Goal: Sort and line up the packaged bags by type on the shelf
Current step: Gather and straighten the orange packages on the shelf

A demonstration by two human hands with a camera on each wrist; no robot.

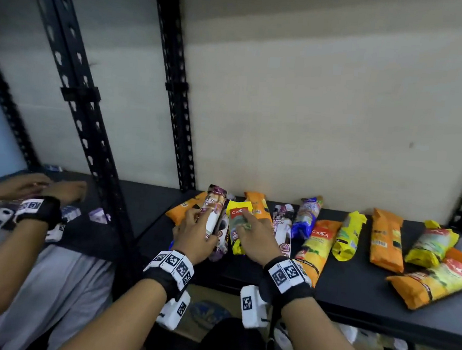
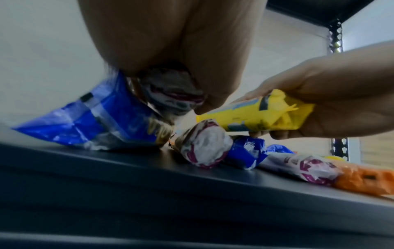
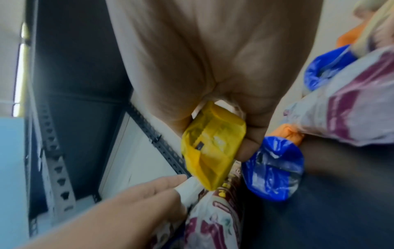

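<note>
Several packaged bags lie scattered on the black shelf [image 1: 353, 295]. My left hand [image 1: 196, 227] grips a purple-and-white bag [image 1: 215, 206] and holds it tilted up off the shelf; the left wrist view shows that bag [image 2: 175, 92] under my palm, above a blue bag [image 2: 95, 121]. Right beside it, my right hand [image 1: 250, 231] holds a yellow bag [image 1: 235, 227], fingers curled round it. The right wrist view shows the yellow bag [image 3: 211, 148] pinched between thumb and fingers, just above a blue bag [image 3: 273, 173].
To the right lie another purple-and-white bag [image 1: 282, 228], a blue bag [image 1: 306, 216], orange bags [image 1: 386, 239] and yellow bags [image 1: 348, 236]. A black upright post [image 1: 176, 87] divides the shelves. Another person's hands [image 1: 30, 186] work on the left shelf.
</note>
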